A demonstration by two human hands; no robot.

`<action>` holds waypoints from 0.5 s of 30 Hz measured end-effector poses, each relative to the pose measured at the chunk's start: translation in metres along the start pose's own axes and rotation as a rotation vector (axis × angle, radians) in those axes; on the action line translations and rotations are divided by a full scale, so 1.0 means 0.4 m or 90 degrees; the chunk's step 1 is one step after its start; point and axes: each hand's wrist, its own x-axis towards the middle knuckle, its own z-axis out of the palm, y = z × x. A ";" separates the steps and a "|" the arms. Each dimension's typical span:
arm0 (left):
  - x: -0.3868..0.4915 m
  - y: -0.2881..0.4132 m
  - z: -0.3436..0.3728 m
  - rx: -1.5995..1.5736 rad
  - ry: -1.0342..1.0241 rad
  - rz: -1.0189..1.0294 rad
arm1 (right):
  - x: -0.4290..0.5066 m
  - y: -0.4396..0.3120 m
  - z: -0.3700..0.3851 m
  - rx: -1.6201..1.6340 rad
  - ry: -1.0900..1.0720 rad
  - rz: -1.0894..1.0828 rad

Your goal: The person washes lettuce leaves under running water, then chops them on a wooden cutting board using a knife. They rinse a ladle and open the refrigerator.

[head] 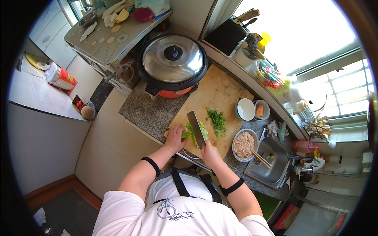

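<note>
My right hand (211,153) is closed around the handle of a kitchen cleaver (195,129), whose blade stands over a heap of leafy green vegetable (202,129) on a wooden cutting board (195,103). On the heap's left side, my left hand (175,138) presses the leaves with bent fingers, beside the blade. Chopped scallions (218,121) form a separate pile to the right. Past the board's right edge is a bowl of minced meat (244,144) with wooden chopsticks (262,159) leaning out of it.
A large electric pan (173,59) with a metal lid stands at the board's far end. An empty white bowl (246,109) and a bowl holding a carrot piece (260,110) are near the window ledge. At the right is a steel sink (273,165); a patterned table (103,47) stands far left.
</note>
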 end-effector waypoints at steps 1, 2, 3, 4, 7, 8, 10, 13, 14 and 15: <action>-0.004 0.005 -0.002 0.001 0.001 -0.001 | -0.008 -0.013 -0.006 -0.017 -0.023 -0.001; -0.006 0.009 -0.006 -0.005 0.002 0.008 | -0.013 -0.028 -0.009 -0.033 -0.045 -0.002; -0.007 0.011 -0.012 -0.022 0.011 0.020 | -0.016 -0.042 -0.011 -0.053 -0.066 -0.001; -0.008 0.014 -0.016 -0.003 -0.007 0.031 | -0.014 -0.055 -0.011 -0.063 -0.078 -0.002; -0.004 0.007 -0.025 0.010 -0.033 0.079 | -0.006 -0.072 -0.006 -0.097 -0.097 0.000; -0.003 0.001 -0.026 0.010 -0.039 0.099 | -0.004 -0.070 -0.001 -0.103 -0.094 -0.001; -0.004 -0.012 -0.024 0.005 -0.044 0.116 | 0.003 -0.060 0.018 -0.108 -0.089 -0.012; -0.006 -0.024 -0.021 -0.005 -0.045 0.106 | 0.026 -0.043 0.067 -0.103 -0.078 -0.019; -0.006 -0.025 -0.022 -0.005 -0.046 0.100 | 0.040 -0.046 0.091 -0.105 -0.070 -0.011; -0.005 -0.026 -0.022 -0.015 -0.046 0.100 | 0.051 -0.046 0.105 -0.103 -0.071 -0.001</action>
